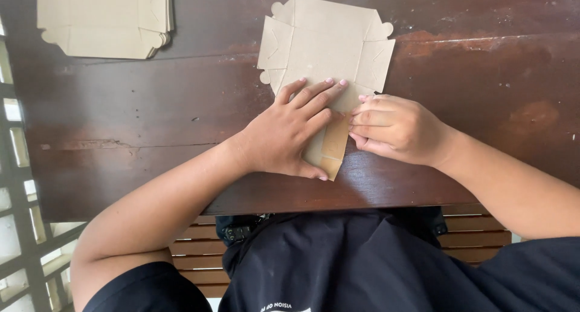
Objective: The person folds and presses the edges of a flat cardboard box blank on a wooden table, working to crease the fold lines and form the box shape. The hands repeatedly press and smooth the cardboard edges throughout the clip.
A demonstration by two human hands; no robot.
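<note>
At the tabletop's [121, 118] near edge, the left hand [290, 130] lies spread flat, pinning the cardboard box blank [326, 43], so the right hand [393, 127] can pinch its near flap. A stack of blanks [103, 19] lies far left.

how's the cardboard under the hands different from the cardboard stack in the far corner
The cardboard blank is a single sheet mid-table, one flap bent up; the cardboard stack is several flat sheets, untouched. The left hand presses the blank and the right hand pinches its flap. Both are tan die-cut board.
</note>
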